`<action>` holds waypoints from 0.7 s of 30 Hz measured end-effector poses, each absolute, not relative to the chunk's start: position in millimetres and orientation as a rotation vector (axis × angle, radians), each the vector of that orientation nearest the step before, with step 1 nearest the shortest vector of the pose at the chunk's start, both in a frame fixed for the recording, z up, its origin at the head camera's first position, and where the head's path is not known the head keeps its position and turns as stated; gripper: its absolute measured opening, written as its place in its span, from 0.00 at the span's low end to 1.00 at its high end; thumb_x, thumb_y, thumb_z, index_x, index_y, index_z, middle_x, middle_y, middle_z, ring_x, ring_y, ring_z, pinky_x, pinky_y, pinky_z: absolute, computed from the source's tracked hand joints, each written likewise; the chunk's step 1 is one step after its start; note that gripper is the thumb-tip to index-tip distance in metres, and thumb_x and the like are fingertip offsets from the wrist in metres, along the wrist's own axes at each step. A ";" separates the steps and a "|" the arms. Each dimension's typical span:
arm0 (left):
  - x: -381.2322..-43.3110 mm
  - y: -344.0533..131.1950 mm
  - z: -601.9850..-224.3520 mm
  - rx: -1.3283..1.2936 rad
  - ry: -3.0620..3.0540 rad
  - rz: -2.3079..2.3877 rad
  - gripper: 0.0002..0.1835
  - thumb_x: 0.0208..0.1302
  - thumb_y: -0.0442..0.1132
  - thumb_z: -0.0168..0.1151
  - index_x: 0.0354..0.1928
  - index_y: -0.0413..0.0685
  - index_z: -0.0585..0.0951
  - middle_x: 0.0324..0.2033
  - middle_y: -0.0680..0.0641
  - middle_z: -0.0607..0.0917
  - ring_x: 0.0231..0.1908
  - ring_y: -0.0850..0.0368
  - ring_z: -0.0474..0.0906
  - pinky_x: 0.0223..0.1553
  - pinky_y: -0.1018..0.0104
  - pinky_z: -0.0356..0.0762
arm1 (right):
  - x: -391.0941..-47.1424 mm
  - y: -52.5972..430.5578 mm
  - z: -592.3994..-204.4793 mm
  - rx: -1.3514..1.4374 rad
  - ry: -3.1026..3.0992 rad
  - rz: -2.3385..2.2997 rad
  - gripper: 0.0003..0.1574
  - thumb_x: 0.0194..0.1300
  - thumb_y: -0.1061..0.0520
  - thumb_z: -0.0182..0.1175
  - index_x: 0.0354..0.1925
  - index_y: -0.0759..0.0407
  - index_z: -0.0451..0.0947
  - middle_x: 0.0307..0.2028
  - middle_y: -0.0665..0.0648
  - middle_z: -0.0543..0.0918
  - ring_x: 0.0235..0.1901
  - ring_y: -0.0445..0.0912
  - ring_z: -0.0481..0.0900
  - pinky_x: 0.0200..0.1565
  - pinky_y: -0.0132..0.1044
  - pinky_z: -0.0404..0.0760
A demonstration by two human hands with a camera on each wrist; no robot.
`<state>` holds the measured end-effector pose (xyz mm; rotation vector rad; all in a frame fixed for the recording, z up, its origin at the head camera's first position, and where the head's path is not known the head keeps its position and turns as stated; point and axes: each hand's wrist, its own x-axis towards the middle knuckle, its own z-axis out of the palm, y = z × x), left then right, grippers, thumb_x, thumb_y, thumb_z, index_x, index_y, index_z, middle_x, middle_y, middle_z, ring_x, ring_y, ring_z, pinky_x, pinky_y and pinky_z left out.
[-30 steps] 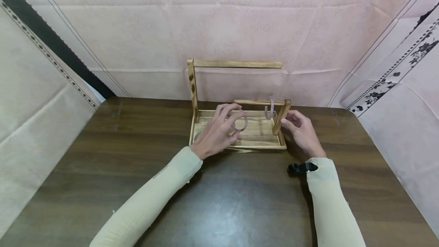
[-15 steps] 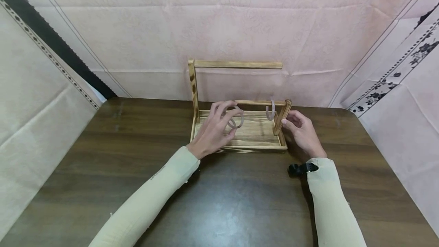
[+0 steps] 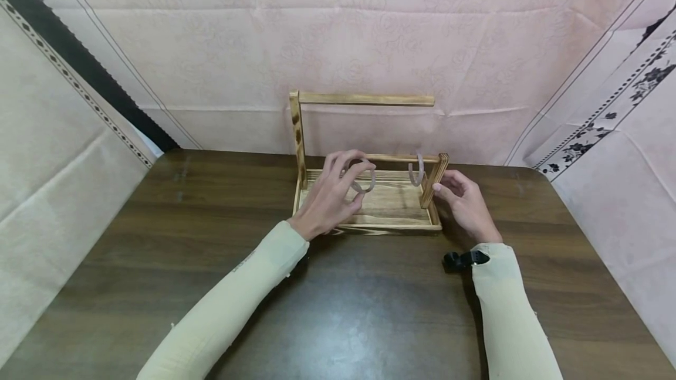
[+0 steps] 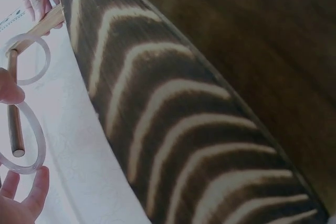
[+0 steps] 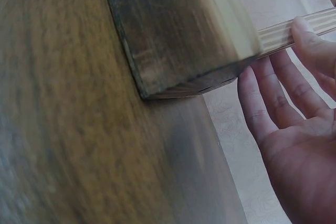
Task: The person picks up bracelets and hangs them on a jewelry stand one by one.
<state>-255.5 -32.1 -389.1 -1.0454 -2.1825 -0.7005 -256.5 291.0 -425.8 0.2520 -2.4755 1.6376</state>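
My left hand (image 3: 330,198) pinches a pale translucent bangle (image 4: 41,140) between thumb and fingers, above the tray of a wooden display stand (image 3: 391,230). In the left wrist view, the free end of the stand's short rod (image 4: 16,129) shows inside this bangle's loop. A second bangle (image 3: 421,170) hangs on that rod near the short post (image 3: 434,183). My right hand (image 3: 467,201) grips this post from the right, the thumb on one side and the fingers on the other. The head view hides the rod's tip behind my left hand.
A taller post (image 3: 297,139) at the stand's left carries a long upper bar (image 3: 364,99). The stand is on a dark wooden table (image 3: 338,309), close to its back edge. Behind hangs a pale cloth (image 3: 338,46). A black strap (image 3: 465,260) is around the right wrist.
My left hand has shifted slightly left and then a little up, carrying the bangle with it. The right hand stays at the short post.
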 end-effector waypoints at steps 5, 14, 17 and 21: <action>-256.4 -30.3 -387.2 -1.047 -2.187 -0.712 0.32 0.55 0.32 0.71 0.63 0.54 0.75 0.67 0.46 0.70 0.63 0.46 0.65 0.51 0.58 0.82 | -255.6 290.8 -425.3 0.247 -2.471 1.647 0.21 0.76 0.56 0.58 0.61 0.66 0.73 0.52 0.58 0.82 0.48 0.33 0.81 0.51 0.23 0.81; -258.1 -27.1 -385.8 -1.041 -2.191 -0.711 0.31 0.56 0.32 0.71 0.63 0.54 0.75 0.67 0.45 0.70 0.63 0.46 0.65 0.52 0.59 0.82 | -255.8 290.3 -424.9 0.234 -2.481 1.637 0.22 0.76 0.55 0.58 0.61 0.65 0.73 0.53 0.59 0.82 0.48 0.34 0.81 0.51 0.23 0.81; -259.3 -25.7 -386.7 -1.040 -2.198 -0.722 0.31 0.56 0.31 0.71 0.63 0.54 0.75 0.67 0.45 0.70 0.63 0.46 0.65 0.52 0.60 0.82 | -255.6 290.5 -425.0 0.241 -2.487 1.631 0.22 0.76 0.55 0.58 0.62 0.65 0.73 0.53 0.59 0.82 0.48 0.34 0.81 0.52 0.25 0.82; -261.2 -23.8 -387.3 -1.041 -2.204 -0.737 0.31 0.56 0.31 0.70 0.63 0.53 0.75 0.67 0.45 0.70 0.64 0.45 0.65 0.51 0.60 0.83 | -256.1 291.1 -425.1 0.245 -2.482 1.638 0.22 0.76 0.54 0.58 0.62 0.65 0.73 0.53 0.57 0.82 0.48 0.34 0.81 0.53 0.28 0.83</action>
